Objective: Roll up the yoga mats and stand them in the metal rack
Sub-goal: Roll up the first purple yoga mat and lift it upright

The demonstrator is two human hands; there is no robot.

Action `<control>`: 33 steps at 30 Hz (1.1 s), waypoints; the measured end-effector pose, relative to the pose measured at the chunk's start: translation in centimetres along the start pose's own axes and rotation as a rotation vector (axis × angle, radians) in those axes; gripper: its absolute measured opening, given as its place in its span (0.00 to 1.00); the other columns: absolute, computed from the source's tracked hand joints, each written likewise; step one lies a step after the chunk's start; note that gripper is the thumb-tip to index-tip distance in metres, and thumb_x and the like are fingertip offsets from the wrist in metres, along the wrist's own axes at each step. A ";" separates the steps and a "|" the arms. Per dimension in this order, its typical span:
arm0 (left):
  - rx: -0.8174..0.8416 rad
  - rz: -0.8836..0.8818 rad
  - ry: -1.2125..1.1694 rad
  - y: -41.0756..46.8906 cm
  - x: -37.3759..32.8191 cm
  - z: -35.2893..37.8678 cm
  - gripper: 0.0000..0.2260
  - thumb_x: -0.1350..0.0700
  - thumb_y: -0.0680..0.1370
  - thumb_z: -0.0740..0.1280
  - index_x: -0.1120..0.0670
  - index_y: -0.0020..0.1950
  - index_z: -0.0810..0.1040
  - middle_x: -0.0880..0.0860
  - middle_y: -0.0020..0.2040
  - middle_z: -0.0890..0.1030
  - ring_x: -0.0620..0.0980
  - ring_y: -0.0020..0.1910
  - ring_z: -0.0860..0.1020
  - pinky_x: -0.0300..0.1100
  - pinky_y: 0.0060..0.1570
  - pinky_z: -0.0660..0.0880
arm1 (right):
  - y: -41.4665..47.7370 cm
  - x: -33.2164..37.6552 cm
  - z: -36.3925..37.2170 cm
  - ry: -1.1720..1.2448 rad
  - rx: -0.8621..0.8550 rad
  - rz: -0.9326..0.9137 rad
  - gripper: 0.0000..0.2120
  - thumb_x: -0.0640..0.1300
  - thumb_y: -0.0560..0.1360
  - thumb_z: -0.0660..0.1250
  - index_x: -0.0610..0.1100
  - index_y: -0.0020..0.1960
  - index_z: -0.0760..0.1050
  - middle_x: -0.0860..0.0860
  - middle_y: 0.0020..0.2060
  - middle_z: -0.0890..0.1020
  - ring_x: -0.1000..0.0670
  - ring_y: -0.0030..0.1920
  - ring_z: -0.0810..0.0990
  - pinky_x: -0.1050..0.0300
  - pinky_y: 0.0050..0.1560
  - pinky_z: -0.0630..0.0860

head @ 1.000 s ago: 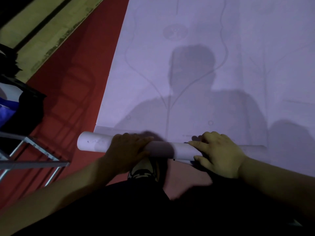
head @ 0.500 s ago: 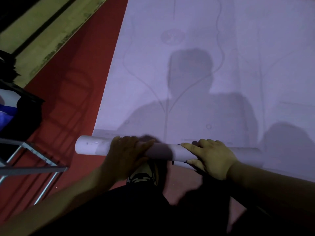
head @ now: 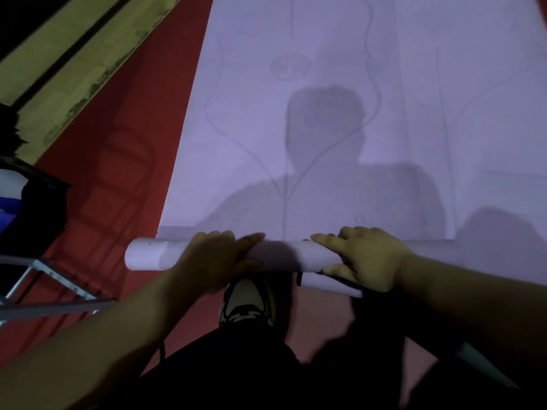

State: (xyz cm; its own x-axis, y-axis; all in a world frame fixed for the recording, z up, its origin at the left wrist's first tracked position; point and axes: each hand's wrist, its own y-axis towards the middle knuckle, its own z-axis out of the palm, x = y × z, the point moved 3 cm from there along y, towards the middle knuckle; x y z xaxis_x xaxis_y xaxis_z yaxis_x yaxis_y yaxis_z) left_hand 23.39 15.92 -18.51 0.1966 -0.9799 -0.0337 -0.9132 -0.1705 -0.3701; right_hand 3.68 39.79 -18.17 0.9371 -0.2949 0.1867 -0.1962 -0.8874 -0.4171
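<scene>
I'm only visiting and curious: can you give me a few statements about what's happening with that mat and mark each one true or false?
1. The left hand and the right hand both hold the rolled end of the mat. True.
2. The mat is rolled up all the way. False: most of it lies flat ahead of the roll.
3. The floor beside the mat is red. True.
4. The mat stands in the rack. False: it lies on the floor, and the rack is off to the left.
5. The person is barefoot. False: a shoe shows just below the roll.
</scene>
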 end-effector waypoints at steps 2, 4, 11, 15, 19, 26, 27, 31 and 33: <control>0.003 -0.013 -0.048 -0.7 0.1 -1.7 0.31 0.26 0.76 0.44 0.32 0.79 0.53 0.51 0.53 0.80 0.55 0.53 0.81 0.52 0.52 0.76 | -0.7 -0.2 -2.0 0.020 0.018 -0.011 0.39 0.77 0.73 0.41 0.65 0.81 0.47 0.51 0.63 0.74 0.44 0.62 0.77 0.48 0.63 0.73; 0.008 0.007 -0.102 -1.7 -0.5 -3.4 0.31 0.26 0.76 0.45 0.30 0.79 0.52 0.49 0.54 0.80 0.54 0.55 0.81 0.52 0.54 0.76 | -2.4 -0.3 -3.4 0.035 0.045 -0.021 0.36 0.76 0.76 0.46 0.67 0.80 0.45 0.53 0.62 0.72 0.45 0.61 0.77 0.49 0.63 0.73; 0.327 0.149 -0.295 -4.8 -7.2 0.3 0.34 0.20 0.72 0.40 0.27 0.78 0.49 0.48 0.72 0.75 0.52 0.69 0.75 0.51 0.67 0.72 | -9.8 1.4 3.5 0.220 0.222 -0.035 0.33 0.74 0.78 0.49 0.71 0.79 0.41 0.54 0.74 0.67 0.50 0.71 0.71 0.54 0.72 0.66; 0.231 0.152 -0.130 -5.0 -8.3 0.8 0.34 0.25 0.74 0.36 0.30 0.80 0.48 0.54 0.68 0.75 0.57 0.68 0.73 0.53 0.65 0.69 | -10.3 1.5 6.7 0.178 0.101 0.009 0.32 0.74 0.79 0.45 0.68 0.80 0.45 0.55 0.65 0.69 0.49 0.60 0.74 0.51 0.61 0.73; 0.288 0.112 -0.119 -4.9 -7.7 1.5 0.34 0.26 0.74 0.33 0.30 0.80 0.46 0.56 0.69 0.72 0.58 0.71 0.67 0.55 0.70 0.65 | -10.0 1.0 6.0 0.101 0.012 -0.007 0.32 0.73 0.80 0.46 0.64 0.81 0.51 0.52 0.63 0.72 0.46 0.58 0.75 0.48 0.59 0.74; 0.398 0.073 -0.207 -3.5 -7.1 1.0 0.28 0.29 0.80 0.45 0.30 0.80 0.50 0.53 0.76 0.68 0.56 0.76 0.64 0.53 0.74 0.60 | -10.2 2.4 5.4 -0.033 -0.234 -0.058 0.32 0.69 0.79 0.57 0.58 0.80 0.63 0.50 0.54 0.69 0.44 0.44 0.77 0.48 0.43 0.78; 0.378 0.076 -0.199 -3.5 -7.4 0.8 0.28 0.29 0.80 0.46 0.31 0.80 0.52 0.53 0.76 0.69 0.56 0.75 0.65 0.52 0.74 0.60 | -10.0 2.2 5.7 -0.023 -0.223 -0.049 0.32 0.70 0.79 0.56 0.58 0.79 0.62 0.50 0.53 0.68 0.44 0.43 0.76 0.49 0.41 0.78; 0.082 0.082 -0.099 -4.3 -7.8 0.3 0.30 0.30 0.80 0.48 0.39 0.78 0.66 0.55 0.61 0.81 0.59 0.60 0.80 0.55 0.59 0.75 | -8.5 1.1 6.4 0.057 -0.086 -0.048 0.33 0.73 0.79 0.52 0.65 0.81 0.52 0.53 0.53 0.71 0.46 0.46 0.76 0.49 0.47 0.78; -0.041 0.161 -0.015 -5.2 -7.7 0.9 0.26 0.33 0.82 0.52 0.43 0.75 0.71 0.54 0.50 0.82 0.55 0.46 0.80 0.52 0.44 0.78 | -7.8 0.3 6.5 0.092 0.040 -0.053 0.33 0.75 0.78 0.48 0.69 0.80 0.44 0.53 0.58 0.72 0.46 0.53 0.75 0.48 0.56 0.76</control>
State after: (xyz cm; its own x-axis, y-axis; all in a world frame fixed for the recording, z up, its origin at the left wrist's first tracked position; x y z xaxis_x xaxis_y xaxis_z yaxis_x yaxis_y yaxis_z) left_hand 26.98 24.44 -17.18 0.0513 -0.9933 -0.1032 -0.9472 -0.0156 -0.3201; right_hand 7.42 48.93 -20.66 0.9148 -0.2813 0.2897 -0.1341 -0.8884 -0.4391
